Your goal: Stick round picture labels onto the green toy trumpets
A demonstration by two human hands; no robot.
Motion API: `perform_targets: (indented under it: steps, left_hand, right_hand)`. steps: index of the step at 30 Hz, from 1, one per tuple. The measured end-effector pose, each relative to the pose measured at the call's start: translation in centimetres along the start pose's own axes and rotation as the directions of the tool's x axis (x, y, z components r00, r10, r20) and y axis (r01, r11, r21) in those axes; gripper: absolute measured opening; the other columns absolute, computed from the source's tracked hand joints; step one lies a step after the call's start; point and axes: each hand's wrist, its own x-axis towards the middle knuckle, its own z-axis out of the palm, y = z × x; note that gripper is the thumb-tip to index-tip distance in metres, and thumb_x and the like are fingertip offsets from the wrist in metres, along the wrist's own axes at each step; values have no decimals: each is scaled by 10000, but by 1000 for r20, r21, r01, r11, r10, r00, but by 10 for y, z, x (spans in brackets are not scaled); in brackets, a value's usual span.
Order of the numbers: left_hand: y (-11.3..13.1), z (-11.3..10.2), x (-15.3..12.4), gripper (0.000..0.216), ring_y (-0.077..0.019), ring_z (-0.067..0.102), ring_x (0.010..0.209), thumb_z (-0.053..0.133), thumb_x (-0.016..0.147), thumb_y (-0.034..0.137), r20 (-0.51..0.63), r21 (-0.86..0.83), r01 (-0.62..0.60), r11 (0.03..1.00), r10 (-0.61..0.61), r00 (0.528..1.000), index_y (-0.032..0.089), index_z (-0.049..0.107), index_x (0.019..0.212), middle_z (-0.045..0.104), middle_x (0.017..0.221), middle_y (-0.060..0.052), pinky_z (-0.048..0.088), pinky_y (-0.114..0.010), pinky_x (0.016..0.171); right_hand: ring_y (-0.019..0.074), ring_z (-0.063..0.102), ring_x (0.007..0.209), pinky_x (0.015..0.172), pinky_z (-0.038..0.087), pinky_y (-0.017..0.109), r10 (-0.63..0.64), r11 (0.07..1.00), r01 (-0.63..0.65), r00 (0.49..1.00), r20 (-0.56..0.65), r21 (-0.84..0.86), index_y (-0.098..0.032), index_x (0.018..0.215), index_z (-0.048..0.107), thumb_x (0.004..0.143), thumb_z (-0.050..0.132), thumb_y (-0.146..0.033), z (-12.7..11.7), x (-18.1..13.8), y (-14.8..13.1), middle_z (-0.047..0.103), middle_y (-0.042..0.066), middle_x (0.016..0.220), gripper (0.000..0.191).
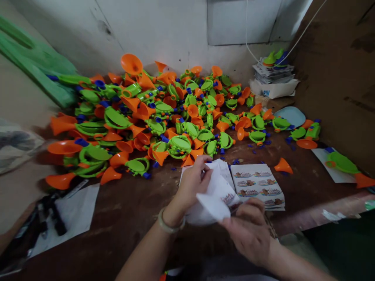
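A bent white sticker sheet point(215, 191) is held between my two hands above the table, its printed side partly showing. My left hand point(195, 181), with a pale bangle at the wrist, pinches the sheet's far left part. With thumb and fingers, my right hand point(247, 228) grips the near corner, which curls upward. Just right of the held sheet lies a stack of sticker sheets point(258, 185) printed with brown bear and rainbow designs. More white paper lies under my left hand, partly hidden by it.
A large heap of green, orange and blue plastic toy horns point(178, 144) covers the back of the brown table point(131, 218). A loose orange cone point(283, 166) lies right of the stack. Papers and black pens point(55, 218) lie at left; a pale blue plate point(290, 116) sits at back right.
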Motion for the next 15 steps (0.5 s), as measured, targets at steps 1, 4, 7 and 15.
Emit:
perform_targets:
  steps: [1, 4, 7, 15]
  left_hand:
    - [-7, 6, 10, 281, -187, 711, 730, 549, 970, 143, 10, 62, -32, 998, 31, 999, 222, 575, 1239, 767, 891, -18, 525, -285, 702]
    - [-22, 29, 35, 250, -225, 735, 842, 612, 939, 100, 55, 149, -84, 985, 76, 996, 223, 666, 1150, 778, 932, -47, 556, -333, 801]
    - [-28, 38, 46, 191, -249, 725, 1016, 634, 954, 111, 54, 232, -117, 966, 107, 993, 218, 720, 1087, 788, 1034, -80, 556, -372, 954]
    - [-64, -43, 49, 613, -514, 363, 1529, 768, 831, 158, -249, 437, 136, 889, -25, 968, 198, 630, 1426, 503, 1598, -228, 339, -735, 1177]
  right_hand:
    - [158, 674, 702, 779, 561, 352, -29, 999, 27, 998, 53, 40, -354, 1255, 705, 997, 619, -112, -1, -4, -4, 802, -107, 801, 364]
    - [138, 716, 813, 900, 542, 329, -73, 989, 55, 989, 130, 136, -356, 1185, 697, 1002, 598, -117, -3, -12, -8, 807, -143, 808, 317]
    - [171, 719, 850, 912, 521, 368, 17, 996, -24, 997, 80, 88, -336, 1235, 670, 910, 613, -29, 1, -12, -3, 798, -103, 794, 451]
    - [265, 665, 835, 781, 537, 408, 211, 961, -206, 978, -6, 185, -303, 1493, 529, 887, 587, -3, 11, 2, 3, 822, -49, 826, 678]
